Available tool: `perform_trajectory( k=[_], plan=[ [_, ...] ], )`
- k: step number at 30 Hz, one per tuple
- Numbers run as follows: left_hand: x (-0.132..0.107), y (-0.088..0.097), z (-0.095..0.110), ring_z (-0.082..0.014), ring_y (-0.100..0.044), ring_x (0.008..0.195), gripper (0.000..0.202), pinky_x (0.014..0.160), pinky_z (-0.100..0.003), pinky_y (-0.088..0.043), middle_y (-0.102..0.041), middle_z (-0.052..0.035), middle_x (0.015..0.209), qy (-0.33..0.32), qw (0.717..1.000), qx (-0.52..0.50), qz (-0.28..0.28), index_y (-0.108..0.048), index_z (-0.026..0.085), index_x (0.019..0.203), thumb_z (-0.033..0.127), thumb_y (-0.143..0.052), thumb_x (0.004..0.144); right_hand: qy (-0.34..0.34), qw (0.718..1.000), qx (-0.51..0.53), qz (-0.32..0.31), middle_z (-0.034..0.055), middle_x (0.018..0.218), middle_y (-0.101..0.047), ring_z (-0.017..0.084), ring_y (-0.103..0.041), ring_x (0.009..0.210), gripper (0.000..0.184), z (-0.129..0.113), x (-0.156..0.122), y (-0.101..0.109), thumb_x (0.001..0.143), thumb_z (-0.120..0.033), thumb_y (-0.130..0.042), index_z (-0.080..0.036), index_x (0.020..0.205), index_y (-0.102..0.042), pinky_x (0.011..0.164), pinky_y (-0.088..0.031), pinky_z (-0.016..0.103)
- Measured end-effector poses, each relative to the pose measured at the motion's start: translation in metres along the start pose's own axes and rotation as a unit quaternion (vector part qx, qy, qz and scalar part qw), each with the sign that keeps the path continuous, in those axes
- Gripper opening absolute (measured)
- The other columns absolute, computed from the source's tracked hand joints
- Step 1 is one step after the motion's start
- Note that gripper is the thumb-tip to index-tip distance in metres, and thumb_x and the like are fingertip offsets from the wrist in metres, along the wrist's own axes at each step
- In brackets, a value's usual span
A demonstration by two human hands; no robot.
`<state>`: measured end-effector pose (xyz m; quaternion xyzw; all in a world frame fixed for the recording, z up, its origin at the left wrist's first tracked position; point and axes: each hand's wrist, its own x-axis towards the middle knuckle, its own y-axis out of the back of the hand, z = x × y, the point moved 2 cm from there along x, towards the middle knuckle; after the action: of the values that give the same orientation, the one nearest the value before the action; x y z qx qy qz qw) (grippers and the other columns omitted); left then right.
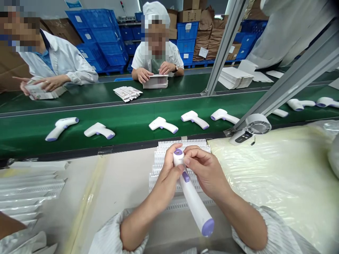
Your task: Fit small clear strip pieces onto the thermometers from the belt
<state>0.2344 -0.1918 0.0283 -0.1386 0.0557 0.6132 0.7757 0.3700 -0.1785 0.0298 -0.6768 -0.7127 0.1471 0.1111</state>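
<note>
Loose white sleeves (pixel 112 234) with fine grey stripes end above a bare left hand (pixel 168 176) and right hand (pixel 209 173).

The left arm (pixel 141 220) and the right arm (pixel 238 211) come up from the bottom and bend in. The left hand (pixel 168 173) is curled shut. The right hand (pixel 208 173) sits just beside the left hand, with its fingers (pixel 193 152) bent over. White striped sleeves (pixel 116 236) stop well below the wrists.

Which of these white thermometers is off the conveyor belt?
The thermometer held in the person's left hand and right hand; the other thermometers lie on the green conveyor belt.
</note>
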Motion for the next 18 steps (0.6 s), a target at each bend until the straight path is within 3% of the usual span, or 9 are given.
perform_trajectory(
  k=[10,15,18],
  plan=[
    [0.0000,0.0002,0.0029,-0.0228,-0.058,0.110,0.046,0.102,-0.038,-0.042,-0.055,-0.0048,0.127,-0.015,1.000,0.014,-0.008,-0.044,0.034,0.142,0.055,-0.047,0.100,0.010,1.000,-0.004,0.004,-0.0005,0.090,-0.065,0.017,-0.060,0.084,0.009,-0.0023,-0.0003,-0.0014,0.079,-0.024,-0.080,-0.026,0.071,-0.076,0.076,-0.048,0.030],
    [-0.0006,0.0012,0.0018,-0.0240,-0.058,0.109,0.047,0.094,-0.035,-0.047,-0.055,-0.0072,0.131,-0.036,0.999,0.020,0.011,-0.048,0.030,0.139,0.056,-0.050,0.100,0.015,1.000,0.002,0.012,-0.0003,0.088,-0.066,0.016,-0.061,0.083,0.009,-0.0026,-0.0001,-0.0031,0.079,-0.025,-0.081,-0.024,0.072,-0.075,0.076,-0.049,0.029],
    [-0.0013,0.0035,0.0001,-0.0234,-0.059,0.104,0.046,0.086,-0.032,-0.050,-0.057,-0.0078,0.128,-0.052,0.999,0.010,0.012,-0.052,0.028,0.135,0.056,-0.053,0.098,-0.024,0.998,0.050,0.020,-0.0008,0.083,-0.067,0.015,-0.060,0.076,0.016,-0.0002,0.0030,-0.0035,0.072,-0.028,-0.087,-0.023,0.071,-0.073,0.070,-0.050,0.028]
  ],
)
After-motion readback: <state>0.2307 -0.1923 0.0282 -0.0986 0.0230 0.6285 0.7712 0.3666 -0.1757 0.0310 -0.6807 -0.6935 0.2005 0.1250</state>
